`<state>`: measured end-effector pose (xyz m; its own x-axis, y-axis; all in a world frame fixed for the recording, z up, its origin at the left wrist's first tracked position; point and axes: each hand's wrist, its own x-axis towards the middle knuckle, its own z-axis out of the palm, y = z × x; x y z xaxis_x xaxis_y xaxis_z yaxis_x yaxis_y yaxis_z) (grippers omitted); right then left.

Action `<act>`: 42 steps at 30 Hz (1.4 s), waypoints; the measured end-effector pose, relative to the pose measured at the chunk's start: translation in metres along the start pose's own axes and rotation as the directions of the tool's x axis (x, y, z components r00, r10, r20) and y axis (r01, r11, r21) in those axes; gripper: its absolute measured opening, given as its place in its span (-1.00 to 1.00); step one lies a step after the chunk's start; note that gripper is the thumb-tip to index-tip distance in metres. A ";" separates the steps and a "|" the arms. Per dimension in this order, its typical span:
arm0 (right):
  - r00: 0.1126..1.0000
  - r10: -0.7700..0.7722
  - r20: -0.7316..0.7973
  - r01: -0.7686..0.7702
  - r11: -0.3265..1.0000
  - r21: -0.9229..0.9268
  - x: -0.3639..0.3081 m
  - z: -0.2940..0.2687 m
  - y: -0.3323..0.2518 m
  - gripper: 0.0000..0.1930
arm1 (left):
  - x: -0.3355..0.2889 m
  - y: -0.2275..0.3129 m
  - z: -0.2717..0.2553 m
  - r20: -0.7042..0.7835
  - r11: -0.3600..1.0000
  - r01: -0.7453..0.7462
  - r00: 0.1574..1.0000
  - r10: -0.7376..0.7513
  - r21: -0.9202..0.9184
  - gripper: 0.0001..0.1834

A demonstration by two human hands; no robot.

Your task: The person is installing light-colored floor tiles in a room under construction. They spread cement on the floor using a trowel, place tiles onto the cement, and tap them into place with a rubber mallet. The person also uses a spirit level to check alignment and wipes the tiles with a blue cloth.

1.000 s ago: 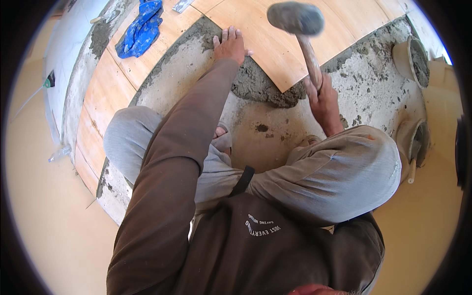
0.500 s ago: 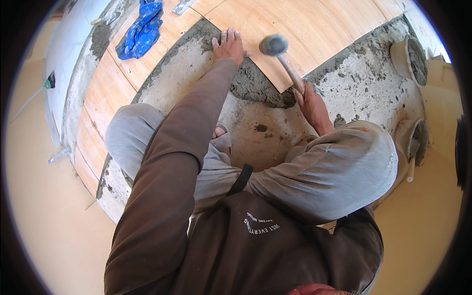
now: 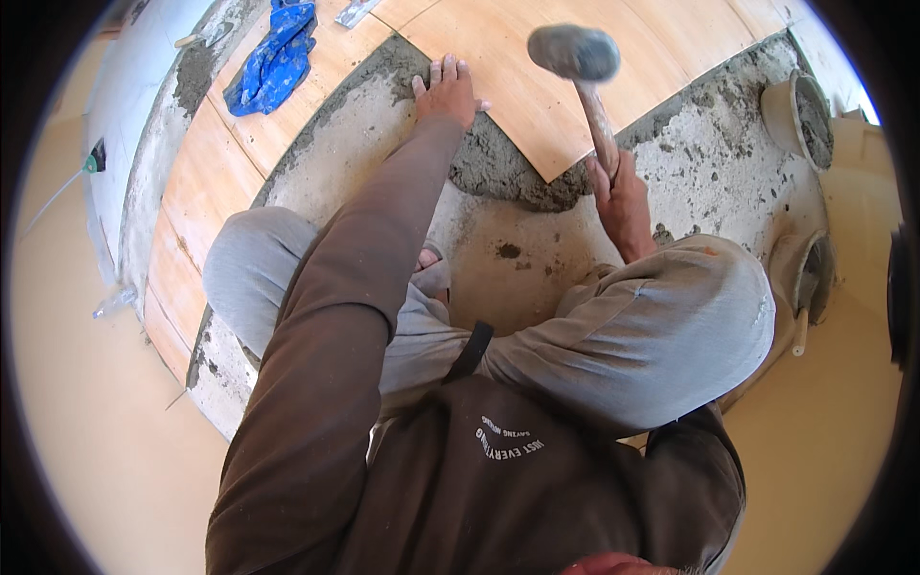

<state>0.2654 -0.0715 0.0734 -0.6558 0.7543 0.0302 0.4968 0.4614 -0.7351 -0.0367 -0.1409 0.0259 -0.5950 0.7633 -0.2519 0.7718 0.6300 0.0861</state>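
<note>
My right hand (image 3: 624, 203) is closed round the wooden handle of a mallet (image 3: 575, 54) with a thick, dark grey head. The head is held above a wood-patterned floor tile (image 3: 527, 105), slightly smeared by motion. At that tile's left edge, my left hand (image 3: 448, 93) lies flat with its fingers stretched out, and the wrist is over wet mortar. Grey mortar (image 3: 508, 171) shows beneath the tile's near edges and corner.
A blue cloth or bag (image 3: 276, 62) lies on laid tiles at the far left, with a trowel (image 3: 203, 36) beyond it. Buckets (image 3: 797, 117) smeared with mortar stand at the right. A clear plastic bottle (image 3: 115, 302) lies at the left. Bare rough floor (image 3: 498, 268) lies between my legs.
The mallet has moved right, and its head now shows side-on over the tile. My right hand has shifted slightly right with it. My left hand has stayed in place.
</note>
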 end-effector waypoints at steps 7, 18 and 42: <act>0.989 0.090 0.115 -0.080 0.993 -0.083 0.046 -0.022 -0.018 -0.59 | -0.004 0.001 0.004 0.031 1.000 -0.001 1.000 0.001 0.011 -0.05; 0.994 -0.109 0.031 0.111 0.991 -0.077 0.066 -0.003 -0.030 -0.63 | -0.003 -0.003 0.002 0.032 0.997 -0.013 0.999 0.015 -0.073 -0.04; 0.990 -0.021 0.138 0.064 0.949 -0.308 0.030 0.022 0.042 -0.64 | 0.015 0.001 0.014 -0.007 0.971 -0.169 0.985 0.171 -0.167 0.04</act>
<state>0.2539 -0.0396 0.0290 -0.7387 0.6723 -0.0482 0.6049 0.6297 -0.4873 -0.0416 -0.1308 0.0092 -0.4561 0.8605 -0.2268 0.8131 0.5066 0.2869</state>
